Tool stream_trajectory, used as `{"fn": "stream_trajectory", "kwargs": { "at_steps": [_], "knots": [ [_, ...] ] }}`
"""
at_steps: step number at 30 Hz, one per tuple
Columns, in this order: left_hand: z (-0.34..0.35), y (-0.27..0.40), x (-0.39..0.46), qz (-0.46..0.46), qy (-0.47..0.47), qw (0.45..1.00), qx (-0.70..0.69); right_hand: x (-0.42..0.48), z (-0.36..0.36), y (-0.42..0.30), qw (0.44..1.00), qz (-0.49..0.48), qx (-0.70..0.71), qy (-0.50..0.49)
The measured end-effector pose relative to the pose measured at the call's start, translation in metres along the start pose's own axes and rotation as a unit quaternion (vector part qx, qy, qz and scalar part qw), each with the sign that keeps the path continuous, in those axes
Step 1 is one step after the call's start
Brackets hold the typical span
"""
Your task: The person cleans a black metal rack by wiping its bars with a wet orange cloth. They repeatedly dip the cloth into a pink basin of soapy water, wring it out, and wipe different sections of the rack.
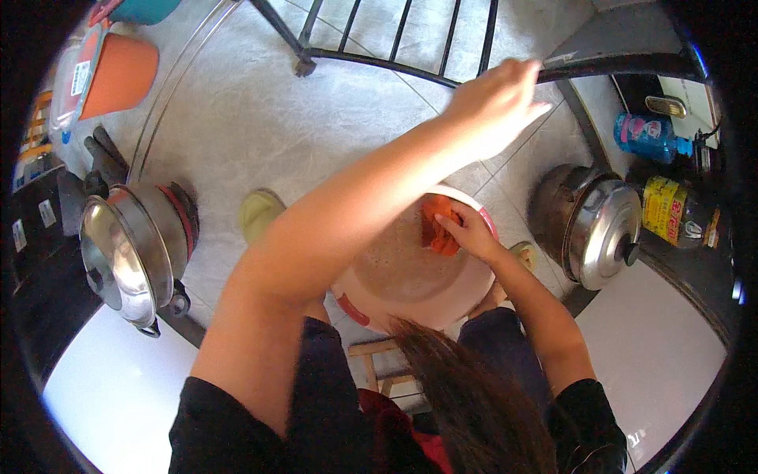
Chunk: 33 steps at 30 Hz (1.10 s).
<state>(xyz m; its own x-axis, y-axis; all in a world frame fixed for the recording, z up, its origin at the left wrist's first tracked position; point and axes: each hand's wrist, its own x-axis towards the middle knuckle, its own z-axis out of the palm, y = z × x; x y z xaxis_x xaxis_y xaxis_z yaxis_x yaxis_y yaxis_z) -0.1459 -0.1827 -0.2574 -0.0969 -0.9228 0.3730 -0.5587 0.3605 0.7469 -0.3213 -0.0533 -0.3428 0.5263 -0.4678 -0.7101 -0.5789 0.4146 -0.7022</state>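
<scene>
My right hand [471, 231] grips a crumpled orange cloth [441, 228] at the right inner side of a pale basin [408, 311] with red patches on its rim. Cloudy water [394, 266] seems to fill the bottom of the basin. Across the basin reaches my left arm, hiding part of its far side. My left hand [497, 103] is raised beyond the basin, near a black metal rack. Its fingers are bent and slightly blurred, and whether they hold anything cannot be made out.
Lidded metal pots stand left [142, 237] and right [598, 231]. The black metal rack [379, 58] is ahead. On the right are a blue bottle [645, 136] and a yellow-labelled bottle [672, 207]. An orange bin [121, 74] sits far left, and a wooden stool [373, 349] below the basin.
</scene>
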Motion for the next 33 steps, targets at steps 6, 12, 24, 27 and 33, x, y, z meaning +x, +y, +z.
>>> {"fn": "stream_trajectory", "kwargs": {
  "at_steps": [6, 12, 24, 27, 33],
  "knots": [
    [-0.049, -0.024, -0.187, -0.178, -0.246, 0.945, 0.12, 0.011, 0.009, 0.001, 0.987, -0.13, -0.053, 0.08],
    [-0.062, -0.043, -0.211, -0.316, -0.294, 0.89, 0.145, 0.039, -0.007, -0.025, 0.985, -0.116, -0.112, 0.059],
    [-0.059, -0.098, -0.133, -0.214, -0.219, 0.927, 0.215, 0.07, -0.012, -0.019, 0.922, -0.202, -0.263, 0.2],
    [-0.06, -0.103, -0.118, -0.207, -0.214, 0.921, 0.252, 0.073, 0.007, -0.017, 0.892, -0.153, -0.339, 0.255],
    [-0.038, -0.071, -0.119, -0.018, -0.096, 0.955, 0.279, 0.068, -0.003, -0.023, 0.916, -0.062, -0.371, 0.136]
  ]
}}
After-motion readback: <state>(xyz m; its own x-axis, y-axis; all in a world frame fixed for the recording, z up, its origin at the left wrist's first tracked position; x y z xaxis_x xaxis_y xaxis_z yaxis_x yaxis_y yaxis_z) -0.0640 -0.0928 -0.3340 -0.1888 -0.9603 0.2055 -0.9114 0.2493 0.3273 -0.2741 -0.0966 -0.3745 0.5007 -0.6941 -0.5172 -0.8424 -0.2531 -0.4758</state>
